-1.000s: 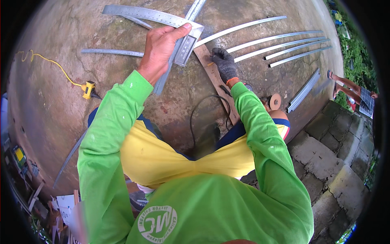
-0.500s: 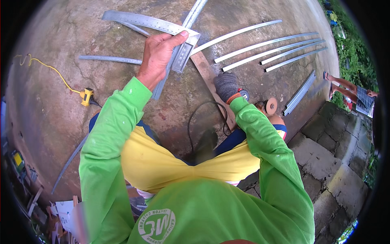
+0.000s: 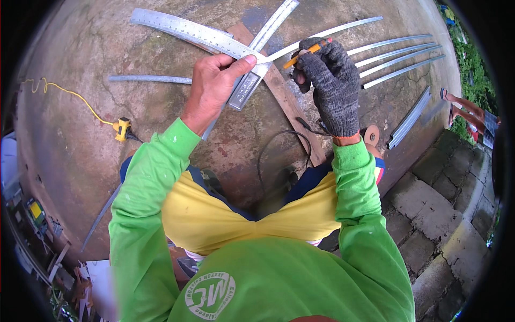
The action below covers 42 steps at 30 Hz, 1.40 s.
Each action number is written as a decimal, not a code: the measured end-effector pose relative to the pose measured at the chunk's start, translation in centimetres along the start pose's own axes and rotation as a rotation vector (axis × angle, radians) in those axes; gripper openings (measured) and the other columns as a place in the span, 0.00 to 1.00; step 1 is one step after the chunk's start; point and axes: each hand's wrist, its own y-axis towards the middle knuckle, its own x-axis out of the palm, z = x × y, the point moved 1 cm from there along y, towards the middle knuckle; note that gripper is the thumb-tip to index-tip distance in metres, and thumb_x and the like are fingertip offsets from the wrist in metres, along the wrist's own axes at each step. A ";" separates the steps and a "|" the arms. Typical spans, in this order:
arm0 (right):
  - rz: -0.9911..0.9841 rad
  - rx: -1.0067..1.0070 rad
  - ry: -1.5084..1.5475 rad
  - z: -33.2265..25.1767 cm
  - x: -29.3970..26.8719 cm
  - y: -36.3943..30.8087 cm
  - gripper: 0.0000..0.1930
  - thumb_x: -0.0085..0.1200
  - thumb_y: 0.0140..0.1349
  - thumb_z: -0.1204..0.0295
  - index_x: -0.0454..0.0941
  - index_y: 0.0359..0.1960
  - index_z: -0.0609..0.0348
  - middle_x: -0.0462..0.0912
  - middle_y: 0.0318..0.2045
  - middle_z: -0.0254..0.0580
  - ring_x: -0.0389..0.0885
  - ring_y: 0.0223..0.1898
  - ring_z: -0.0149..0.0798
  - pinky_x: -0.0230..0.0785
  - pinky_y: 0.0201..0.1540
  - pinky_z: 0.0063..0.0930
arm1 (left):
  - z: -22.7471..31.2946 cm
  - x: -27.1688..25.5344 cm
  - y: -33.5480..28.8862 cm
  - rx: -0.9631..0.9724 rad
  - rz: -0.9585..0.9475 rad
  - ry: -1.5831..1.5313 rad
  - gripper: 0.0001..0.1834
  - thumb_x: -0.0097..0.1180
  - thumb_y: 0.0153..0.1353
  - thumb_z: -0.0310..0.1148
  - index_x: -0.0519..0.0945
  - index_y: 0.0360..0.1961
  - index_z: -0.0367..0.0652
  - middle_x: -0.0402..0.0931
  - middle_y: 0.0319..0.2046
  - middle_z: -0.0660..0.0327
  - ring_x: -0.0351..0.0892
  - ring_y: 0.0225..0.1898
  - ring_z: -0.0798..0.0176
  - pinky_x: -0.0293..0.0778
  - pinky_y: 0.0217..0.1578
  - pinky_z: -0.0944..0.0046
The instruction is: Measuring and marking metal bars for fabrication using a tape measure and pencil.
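Note:
My bare left hand (image 3: 211, 88) presses its thumb on a metal try square (image 3: 185, 31), the fingers curled around at its corner. The square lies across a galvanized metal strip (image 3: 274, 26) that slants away to the upper right. Its ruled blade points to the upper left, and its stock lies along the strip. To the right of the square, my right hand (image 3: 333, 88) wears a dark grey knit glove and pinches an orange pencil (image 3: 315, 48), raised above the ground. Part of the pencil hides behind the gloved fingers.
Under the strip runs a wooden board (image 3: 289, 104). Several metal strips (image 3: 394, 55) lie to the right, with a stack (image 3: 410, 118) nearer. A brown disc (image 3: 371, 135) sits by my right knee. A yellow cord connector (image 3: 123, 129) lies left. Another person's legs (image 3: 465, 104) show far right.
My right hand has risen from beside the tape measure and moved up and right, now showing the orange pencil. My left hand stays on the square.

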 end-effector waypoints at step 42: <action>0.049 -0.290 -0.548 0.3 2.0 0.2 0.09 0.60 0.57 0.73 0.81 0.39 0.63 0.84 0.34 0.47 0.85 0.34 0.33 0.77 0.35 0.25 | 1.2 -1.8 -0.5 0.043 0.038 -0.015 0.14 0.63 0.57 0.35 0.84 0.33 0.32 0.80 0.23 0.63 0.73 0.24 0.77 0.67 0.25 0.74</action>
